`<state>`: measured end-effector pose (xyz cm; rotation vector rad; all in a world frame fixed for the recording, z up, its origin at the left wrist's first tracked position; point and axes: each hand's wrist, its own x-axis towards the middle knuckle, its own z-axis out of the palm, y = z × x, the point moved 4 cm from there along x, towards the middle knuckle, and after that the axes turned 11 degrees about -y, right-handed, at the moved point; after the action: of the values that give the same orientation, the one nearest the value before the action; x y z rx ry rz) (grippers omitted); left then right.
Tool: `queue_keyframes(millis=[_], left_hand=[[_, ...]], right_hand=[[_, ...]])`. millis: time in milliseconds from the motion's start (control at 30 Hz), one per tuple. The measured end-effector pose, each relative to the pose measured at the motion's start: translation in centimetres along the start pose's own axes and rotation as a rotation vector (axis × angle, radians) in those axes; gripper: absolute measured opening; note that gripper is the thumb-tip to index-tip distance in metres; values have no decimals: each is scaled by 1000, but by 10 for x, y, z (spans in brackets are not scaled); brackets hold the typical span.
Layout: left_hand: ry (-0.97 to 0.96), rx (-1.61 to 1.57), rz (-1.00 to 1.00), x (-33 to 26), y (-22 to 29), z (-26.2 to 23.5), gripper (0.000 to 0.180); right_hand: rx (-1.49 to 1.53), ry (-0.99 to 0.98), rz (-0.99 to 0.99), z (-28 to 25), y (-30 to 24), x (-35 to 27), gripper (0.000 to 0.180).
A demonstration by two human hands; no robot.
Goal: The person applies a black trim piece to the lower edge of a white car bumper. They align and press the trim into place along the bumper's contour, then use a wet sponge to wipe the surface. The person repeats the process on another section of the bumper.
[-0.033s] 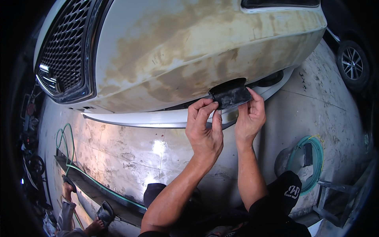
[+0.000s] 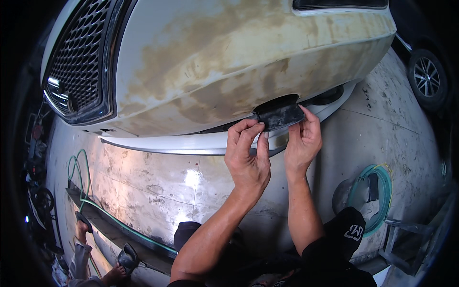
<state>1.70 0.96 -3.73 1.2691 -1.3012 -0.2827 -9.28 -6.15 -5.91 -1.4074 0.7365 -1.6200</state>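
A white car bumper [image 2: 210,79], patched with tan-brown sanded areas, curves across the upper view. Near its lower edge is a dark rounded opening [image 2: 276,102]. Just below that opening, both hands hold a black, smudged, roughly rectangular piece [image 2: 282,118]; whether it is a sheet or a stiff cover I cannot tell. My left hand [image 2: 248,155] has its fingers closed at the left end, with the thumb apart below. My right hand [image 2: 304,143] pinches the right end between thumb and fingers. The piece hides part of the opening and of the lower lip.
A white lower lip [image 2: 167,145] runs under the bumper; a honeycomb grille [image 2: 79,57] is at left. Green hose [image 2: 126,221] crosses the floor, with a coil [image 2: 354,191] at right. A grey metal frame [image 2: 406,246] stands lower right. Another person's foot [image 2: 114,275] shows lower left.
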Motion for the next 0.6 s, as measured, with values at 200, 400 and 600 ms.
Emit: queue_keyframes(millis=[200,400,600], left_hand=[[37,-18,1,4,4,-2,17],[118,-190,-95,8,-1,-3,12],[148,-104,-61,14,4,-5,11]], right_hand=[[58,36,0,5,-1,6,23],[50,52,10,9,-3,10,20],[-22,58,29,4,0,13,18]])
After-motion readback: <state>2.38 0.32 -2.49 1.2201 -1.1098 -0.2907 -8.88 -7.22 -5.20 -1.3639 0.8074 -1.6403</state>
